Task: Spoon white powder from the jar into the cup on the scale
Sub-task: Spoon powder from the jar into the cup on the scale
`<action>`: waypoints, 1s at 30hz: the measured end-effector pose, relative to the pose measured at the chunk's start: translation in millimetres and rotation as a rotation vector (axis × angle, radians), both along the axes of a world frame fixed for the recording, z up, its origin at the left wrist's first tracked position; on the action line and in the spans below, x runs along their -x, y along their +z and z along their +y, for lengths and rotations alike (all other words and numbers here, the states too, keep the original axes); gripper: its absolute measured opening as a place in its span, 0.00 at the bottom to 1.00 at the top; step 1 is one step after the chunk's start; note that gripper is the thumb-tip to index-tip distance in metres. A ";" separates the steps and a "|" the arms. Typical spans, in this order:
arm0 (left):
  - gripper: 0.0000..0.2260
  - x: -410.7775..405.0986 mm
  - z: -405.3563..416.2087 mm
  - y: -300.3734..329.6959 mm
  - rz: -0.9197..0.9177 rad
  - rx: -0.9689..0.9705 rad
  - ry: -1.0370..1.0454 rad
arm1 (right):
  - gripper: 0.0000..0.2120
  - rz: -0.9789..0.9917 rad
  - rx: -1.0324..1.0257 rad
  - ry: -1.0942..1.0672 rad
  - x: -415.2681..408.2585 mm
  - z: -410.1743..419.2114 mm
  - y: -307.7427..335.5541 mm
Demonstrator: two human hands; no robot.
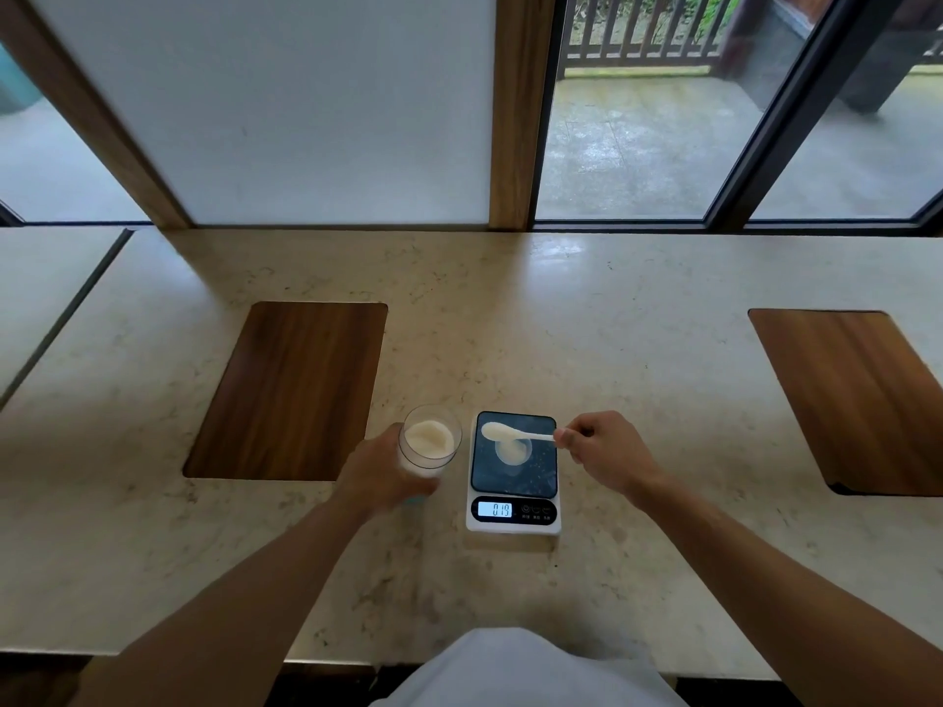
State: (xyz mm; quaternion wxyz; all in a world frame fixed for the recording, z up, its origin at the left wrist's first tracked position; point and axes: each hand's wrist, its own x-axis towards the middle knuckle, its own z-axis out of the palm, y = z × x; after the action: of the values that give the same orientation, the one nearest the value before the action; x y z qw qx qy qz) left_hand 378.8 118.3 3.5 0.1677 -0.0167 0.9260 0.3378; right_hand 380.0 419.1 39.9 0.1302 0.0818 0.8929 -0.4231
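From the head view, my left hand (380, 474) wraps its grip round the clear glass jar of white powder (429, 441), which stands on the pale marbled stone desk (638, 349) just left of the small digital scale with a dark platform (513, 472). My right hand (604, 451) pinches the tail end of the long white plastic spoon (515, 432), thumb and forefingers pressed together on it. The spoon's bowl hangs over the far-left part of the platform, above the small translucent cup (512, 450) sitting mid-scale. The display at the scale's near edge is lit; I cannot read its figures with certainty.

The spoon looks light and stiff, so a fingertip hold at the handle's end should steer it well. The powder is loose and would spill with a jolt. The cup seems flimsy and easily nudged; I judge it best untouched. The jar's smooth glass wants a full-hand hold.
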 end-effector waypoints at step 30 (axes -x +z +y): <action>0.35 3.6 -6.5 -2.8 0.025 0.032 -0.013 | 0.11 0.014 -0.218 -0.037 5.0 0.9 -42.0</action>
State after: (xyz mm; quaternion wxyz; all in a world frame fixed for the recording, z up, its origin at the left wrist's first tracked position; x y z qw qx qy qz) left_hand 375.1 111.8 0.7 0.1579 -0.0094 0.9334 0.3222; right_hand 375.0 420.0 -2.1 0.1065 0.1090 0.9328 -0.3265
